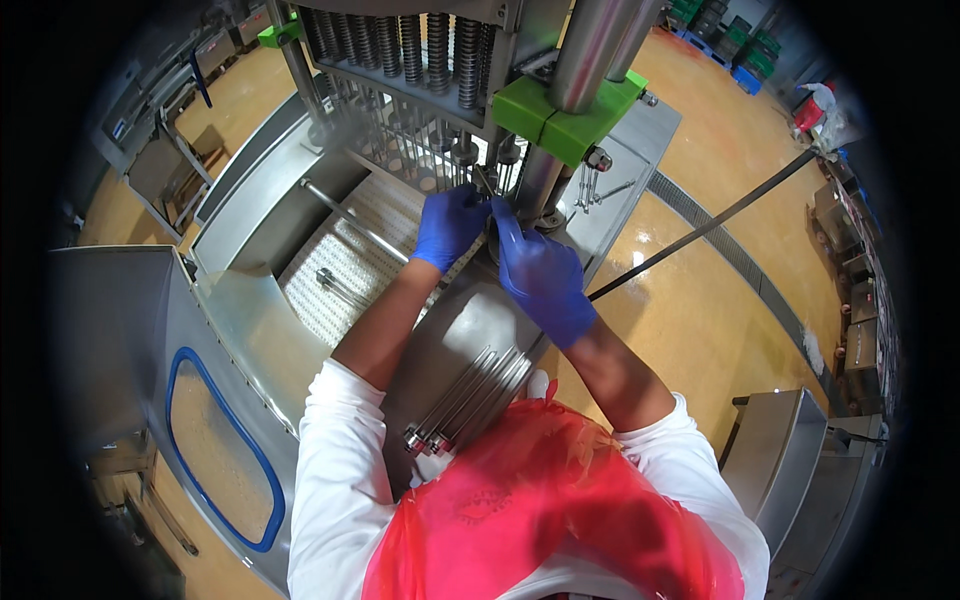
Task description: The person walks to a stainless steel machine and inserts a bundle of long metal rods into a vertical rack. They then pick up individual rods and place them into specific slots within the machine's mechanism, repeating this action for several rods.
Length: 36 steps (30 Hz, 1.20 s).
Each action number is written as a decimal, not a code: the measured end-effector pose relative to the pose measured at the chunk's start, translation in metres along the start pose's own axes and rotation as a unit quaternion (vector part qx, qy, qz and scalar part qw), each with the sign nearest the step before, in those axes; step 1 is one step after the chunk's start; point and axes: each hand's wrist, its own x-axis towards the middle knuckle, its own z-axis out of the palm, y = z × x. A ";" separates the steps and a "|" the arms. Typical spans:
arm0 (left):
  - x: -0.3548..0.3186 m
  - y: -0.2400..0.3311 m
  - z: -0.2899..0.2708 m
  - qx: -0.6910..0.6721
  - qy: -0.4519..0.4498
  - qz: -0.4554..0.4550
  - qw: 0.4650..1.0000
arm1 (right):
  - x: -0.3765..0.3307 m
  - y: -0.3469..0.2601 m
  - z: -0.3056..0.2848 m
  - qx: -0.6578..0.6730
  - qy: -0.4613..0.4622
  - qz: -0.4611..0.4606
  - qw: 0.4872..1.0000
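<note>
Slim metal rod [484, 180] (partly hidden) shows just beyond both hands [448, 226] [541, 278].

The person's left forearm [388, 325] and right forearm [625, 375] reach forward and converge, bare beyond white sleeves [345, 435]. The blue-gloved left hand [450, 228] bends its fingers inward; the blue-gloved right hand [543, 275] stretches one finger forward, their fingertips close together.

Two gloved hands [448, 228] [543, 275]; beyond them, two green blocks [545, 118] [278, 36]; left, one blue frame [184, 353]; below, one red apron [480, 510].
</note>
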 end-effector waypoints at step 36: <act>0.015 0.014 0.000 0.044 0.030 0.029 0.998 | -0.096 0.091 0.019 0.138 0.002 0.061 0.989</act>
